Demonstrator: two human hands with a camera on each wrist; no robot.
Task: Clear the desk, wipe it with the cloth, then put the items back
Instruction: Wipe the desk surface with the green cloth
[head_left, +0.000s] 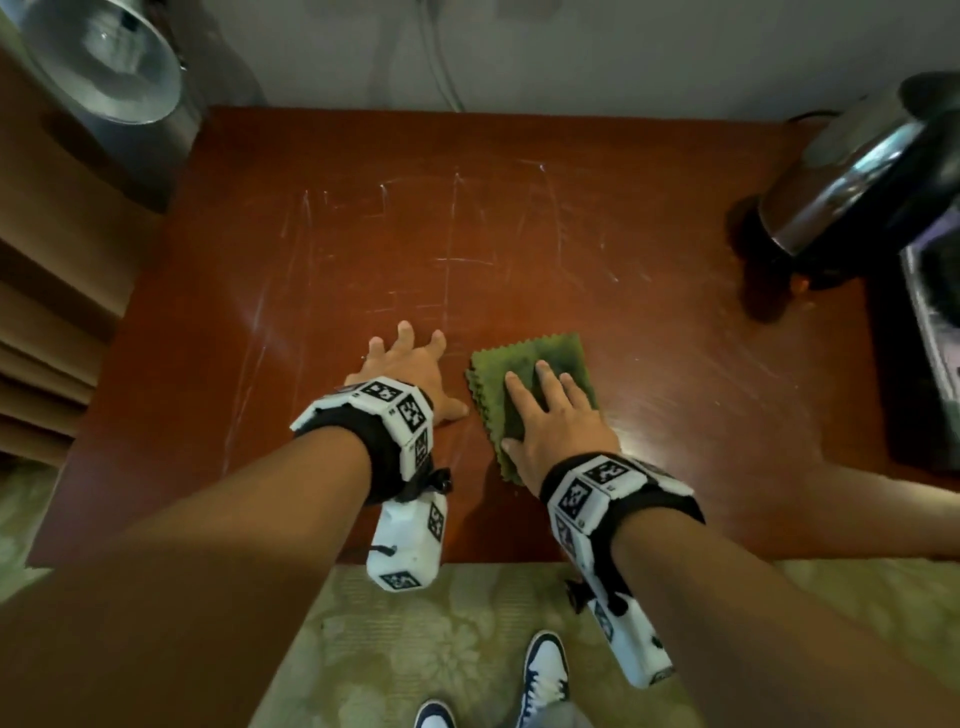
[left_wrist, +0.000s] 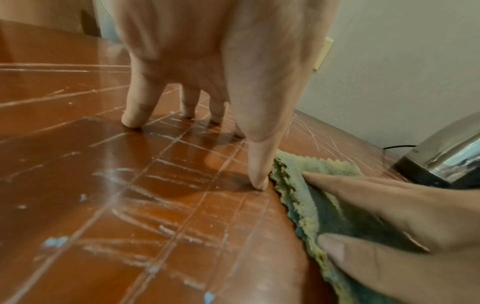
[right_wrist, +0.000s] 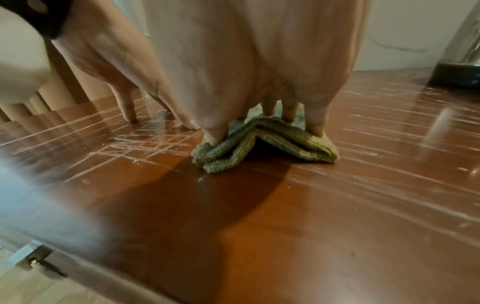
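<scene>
On worktop (head_left: 519, 234), pressing folded cloth (head_left: 548, 358) under flat right hand (head_left: 556, 431), bracing with spread, empty left hand (head_left: 410, 374); keep pressure even, overlap strokes.

Right hand (right_wrist: 246, 61) presses folded cloth (right_wrist: 265, 148) onto scratched desk (right_wrist: 285, 226); kettle (right_wrist: 459, 67) at two o'clock, left hand (right_wrist: 111, 67) at ten o'clock.

No legible txt anywhere.
</scene>
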